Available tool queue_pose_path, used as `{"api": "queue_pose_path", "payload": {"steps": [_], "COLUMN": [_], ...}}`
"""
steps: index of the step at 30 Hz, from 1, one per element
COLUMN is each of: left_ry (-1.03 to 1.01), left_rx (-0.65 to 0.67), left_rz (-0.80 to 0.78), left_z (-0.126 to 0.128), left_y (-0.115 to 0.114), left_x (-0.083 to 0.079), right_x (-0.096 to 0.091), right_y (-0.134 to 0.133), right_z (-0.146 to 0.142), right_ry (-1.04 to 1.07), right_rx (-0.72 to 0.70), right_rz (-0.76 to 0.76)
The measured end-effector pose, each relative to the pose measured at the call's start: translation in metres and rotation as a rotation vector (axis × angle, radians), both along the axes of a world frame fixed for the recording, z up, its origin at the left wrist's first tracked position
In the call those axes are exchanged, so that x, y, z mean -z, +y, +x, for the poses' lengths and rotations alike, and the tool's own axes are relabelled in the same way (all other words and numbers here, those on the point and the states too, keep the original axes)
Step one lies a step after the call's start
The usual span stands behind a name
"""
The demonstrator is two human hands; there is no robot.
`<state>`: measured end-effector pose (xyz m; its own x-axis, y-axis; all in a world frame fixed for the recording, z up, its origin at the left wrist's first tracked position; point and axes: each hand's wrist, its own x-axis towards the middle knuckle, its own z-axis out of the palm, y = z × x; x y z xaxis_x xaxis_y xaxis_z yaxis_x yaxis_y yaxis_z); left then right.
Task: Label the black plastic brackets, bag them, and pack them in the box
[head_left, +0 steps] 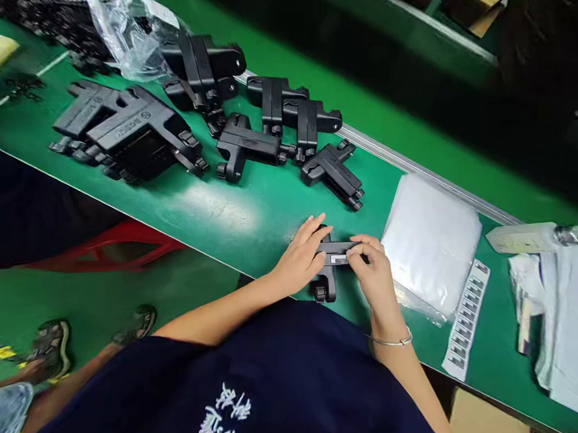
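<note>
A black plastic bracket with a knob lies on the green table in front of me. On its bar is a small white and dark label. My left hand holds the bracket from the left, its fingers reaching over the body and its thumb near the label. The fingers of my right hand are curled, thumb and forefinger pinched at the label's right end against the bar. Part of the bracket is hidden under both hands. A sheet of labels rests farther right.
Several more black brackets lie along the table's far side, beside a clear plastic bag. To the right are clear plastic bags in a stack, a bottle and white papers. A red stool stands at left, near another person's feet.
</note>
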<state>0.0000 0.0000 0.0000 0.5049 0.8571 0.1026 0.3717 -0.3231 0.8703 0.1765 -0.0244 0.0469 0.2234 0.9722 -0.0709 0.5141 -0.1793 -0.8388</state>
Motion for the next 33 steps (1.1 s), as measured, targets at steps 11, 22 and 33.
{"api": "queue_pose_path", "payload": {"steps": [11, 22, 33], "left_ry": [0.011, 0.028, 0.165], "left_rx": [0.002, -0.074, 0.109], "left_rz": [-0.019, 0.225, 0.812], "left_z": [-0.002, -0.008, -0.022], "left_y": [0.001, -0.002, 0.005], "left_x": [-0.003, 0.0, 0.002], "right_x": [0.002, 0.0, -0.003], "right_y": [-0.001, -0.002, -0.001], "right_z": [0.0, 0.0, 0.005], "right_ry": [-0.016, -0.064, -0.027], "right_rx": [0.005, -0.035, -0.075], "right_rz": [-0.01, -0.012, -0.038]}}
